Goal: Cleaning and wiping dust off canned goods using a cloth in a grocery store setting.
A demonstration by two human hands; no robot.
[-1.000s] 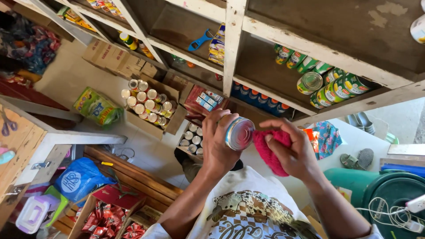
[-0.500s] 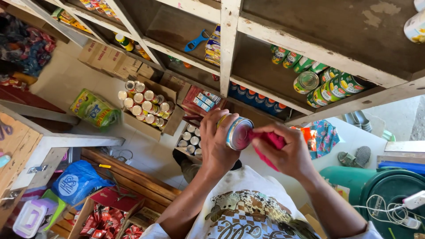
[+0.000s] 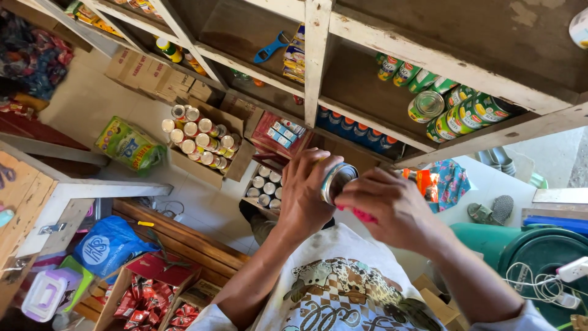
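under the shelf — left hand point(image 3: 309, 193) grips tin point(image 3: 337, 182) (silver lid), right hand point(image 3: 386, 205) alongside

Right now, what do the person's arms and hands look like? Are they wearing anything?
Both hands, the left hand and the right hand, are bare: no gloves, and no rings or watch that I can see. The forearms are uncovered. Short pale sleeves belong to a white T-shirt with a brown checkered print.

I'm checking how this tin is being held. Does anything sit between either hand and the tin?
Between the left hand and the round metal tin, nothing visible: it grips the tin's side directly. The right hand has a bright pink cloth bunched under its fingers against the tin, so the cloth lies between them.
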